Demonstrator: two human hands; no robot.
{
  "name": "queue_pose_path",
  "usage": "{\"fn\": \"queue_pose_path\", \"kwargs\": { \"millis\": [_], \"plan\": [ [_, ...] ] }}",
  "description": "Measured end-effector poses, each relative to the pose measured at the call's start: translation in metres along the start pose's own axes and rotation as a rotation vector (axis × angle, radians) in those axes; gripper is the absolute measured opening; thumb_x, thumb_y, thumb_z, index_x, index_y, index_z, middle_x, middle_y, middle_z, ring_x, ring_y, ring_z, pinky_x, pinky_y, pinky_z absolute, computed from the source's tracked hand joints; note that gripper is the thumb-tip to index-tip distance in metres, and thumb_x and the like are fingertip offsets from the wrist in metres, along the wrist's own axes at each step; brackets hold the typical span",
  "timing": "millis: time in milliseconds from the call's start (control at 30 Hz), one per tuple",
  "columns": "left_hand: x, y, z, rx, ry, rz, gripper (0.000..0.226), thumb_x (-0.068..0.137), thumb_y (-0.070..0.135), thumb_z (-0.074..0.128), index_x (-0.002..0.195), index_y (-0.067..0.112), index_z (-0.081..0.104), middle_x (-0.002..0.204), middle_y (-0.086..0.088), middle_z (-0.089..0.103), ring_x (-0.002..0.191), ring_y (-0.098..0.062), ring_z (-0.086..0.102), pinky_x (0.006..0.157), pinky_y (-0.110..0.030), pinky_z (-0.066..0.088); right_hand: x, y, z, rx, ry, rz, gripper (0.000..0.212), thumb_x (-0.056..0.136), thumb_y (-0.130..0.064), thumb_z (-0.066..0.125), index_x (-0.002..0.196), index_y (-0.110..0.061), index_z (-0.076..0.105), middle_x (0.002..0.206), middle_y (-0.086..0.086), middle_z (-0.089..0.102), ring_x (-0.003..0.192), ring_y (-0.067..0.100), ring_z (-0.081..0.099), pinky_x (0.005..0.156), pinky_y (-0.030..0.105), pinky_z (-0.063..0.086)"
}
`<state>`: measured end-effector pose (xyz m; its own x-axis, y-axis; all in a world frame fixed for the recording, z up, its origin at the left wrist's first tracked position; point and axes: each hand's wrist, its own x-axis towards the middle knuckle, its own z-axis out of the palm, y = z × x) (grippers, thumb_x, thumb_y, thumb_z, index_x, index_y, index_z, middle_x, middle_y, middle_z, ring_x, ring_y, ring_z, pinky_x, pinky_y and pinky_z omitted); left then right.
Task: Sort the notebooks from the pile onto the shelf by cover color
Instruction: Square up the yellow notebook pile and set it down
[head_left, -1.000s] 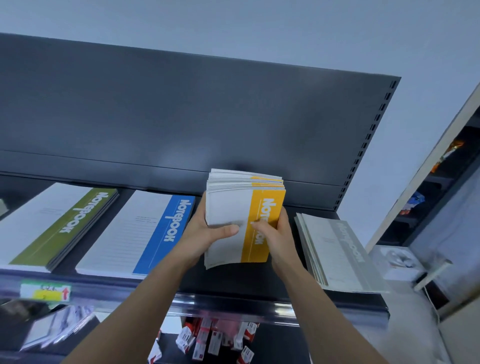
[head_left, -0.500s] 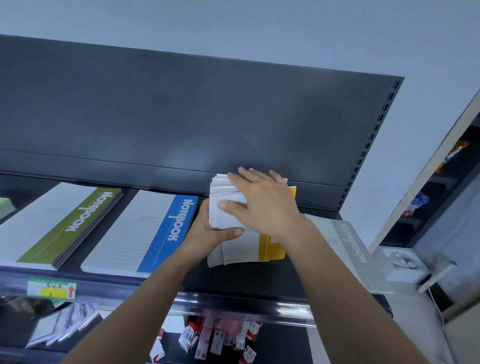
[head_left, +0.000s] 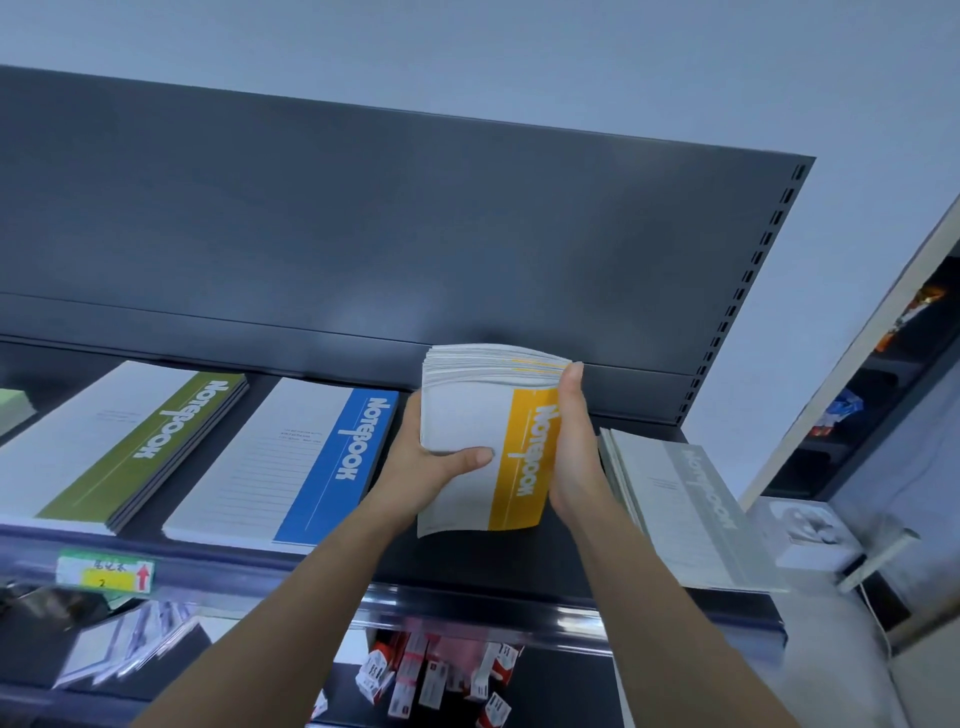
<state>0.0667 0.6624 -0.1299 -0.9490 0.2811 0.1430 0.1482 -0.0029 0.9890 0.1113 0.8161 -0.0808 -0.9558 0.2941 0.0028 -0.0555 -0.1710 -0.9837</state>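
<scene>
Tall dark back panel (head_left: 363, 234) behind a dark shelf (head_left: 467, 558). Lying flat on the shelf, left to right: green notebook stack (head_left: 130, 441), blue notebook stack (head_left: 291, 457) just beside it, grey notebook stack (head_left: 680, 509) at far right. Between blue and grey, yellow notebook stack (head_left: 478, 410), held over the shelf with its far end toward the panel. Gripped at its left edge by left hand (head_left: 415, 467), thumb curled over the white cover, fingers hidden beneath. Pressed along the yellow edge by right hand (head_left: 576, 457), fingers straight, clasping nothing. On the front rail, yellow price label (head_left: 104, 571); below, small red-and-white boxes (head_left: 431, 675).
</scene>
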Motion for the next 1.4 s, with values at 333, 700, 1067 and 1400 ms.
{"fn": "queue_pose_path", "kwargs": {
  "millis": [333, 700, 1067, 1400],
  "plan": [
    [-0.001, -0.024, -0.017, 0.251, -0.161, -0.037, 0.076, 0.066, 0.045, 0.081, 0.128, 0.033, 0.039, 0.124, 0.006, 0.054, 0.116, -0.009, 0.053, 0.092, -0.026, 0.049, -0.009, 0.051, -0.021, -0.363, -0.03, -0.183, 0.034, 0.09, -0.008, 0.064, 0.112, -0.027, 0.047, 0.106, -0.008, 0.06, 0.094, -0.003, 0.059, 0.08, 0.02, 0.045],
    [0.028, 0.004, -0.022, 0.572, -0.11, -0.341, 0.064, 0.079, 0.066, 0.059, 0.119, 0.016, 0.059, 0.113, 0.001, 0.065, 0.102, -0.019, 0.062, 0.082, -0.034, 0.051, 0.012, 0.047, -0.03, -0.537, -0.011, 0.036, 0.022, 0.088, -0.036, 0.067, 0.104, -0.024, 0.058, 0.102, -0.007, 0.067, 0.091, 0.01, 0.065, 0.077, 0.03, 0.053],
    [0.023, -0.004, -0.018, 0.49, -0.102, -0.678, 0.06, 0.097, 0.058, 0.03, 0.117, 0.007, 0.055, 0.099, -0.007, 0.061, 0.086, -0.021, 0.059, 0.075, -0.037, 0.046, 0.028, 0.076, -0.026, -0.618, -0.019, 0.373, 0.045, 0.085, -0.05, 0.065, 0.108, -0.012, 0.061, 0.107, 0.003, 0.067, 0.096, 0.021, 0.065, 0.085, 0.041, 0.055],
    [0.022, -0.014, -0.016, 0.955, -0.159, -0.543, 0.059, 0.101, 0.05, 0.025, 0.126, 0.002, 0.05, 0.109, -0.01, 0.055, 0.09, -0.019, 0.051, 0.076, -0.029, 0.042, 0.022, 0.072, -0.018, -0.94, -0.012, 0.292, 0.037, 0.09, -0.051, 0.059, 0.093, -0.014, 0.058, 0.093, -0.001, 0.063, 0.088, 0.019, 0.062, 0.078, 0.034, 0.053]
  ]
}}
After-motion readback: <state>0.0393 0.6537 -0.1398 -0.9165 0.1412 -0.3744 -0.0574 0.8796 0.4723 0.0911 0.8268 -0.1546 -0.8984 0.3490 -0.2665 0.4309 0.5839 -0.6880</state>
